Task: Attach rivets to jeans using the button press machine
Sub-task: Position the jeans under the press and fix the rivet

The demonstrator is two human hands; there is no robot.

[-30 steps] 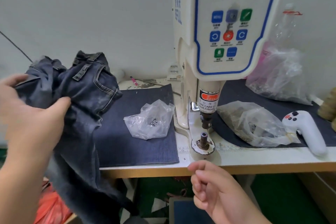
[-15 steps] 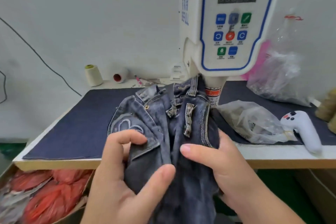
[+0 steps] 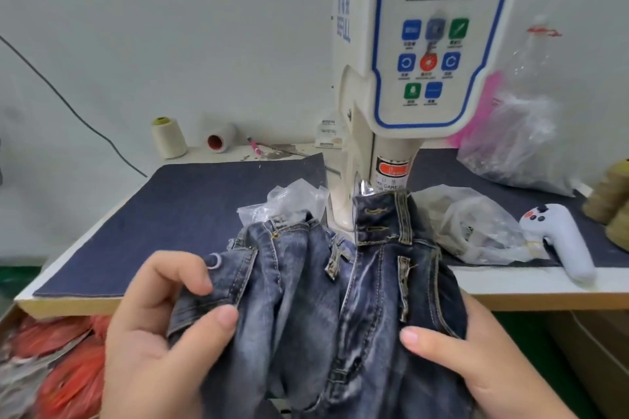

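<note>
Jeans (image 3: 326,299) bunched at the table's (image 3: 544,296) front edge, waistband end lifted toward the button press machine (image 3: 425,44). Left hand (image 3: 163,333) pinches a pocket corner between thumb and fingers; right hand (image 3: 476,360) grips the fabric at the fly side.

Handling, judged: denim soft and floppy, moderately heavy, not slippery. Stiffest at the waistband and seams, so hold there and spread flat near the rivet spot.

Against half a second back: the waistband has risen nearer the press head, and the small plastic bag (image 3: 289,197) shows behind the jeans.
</note>
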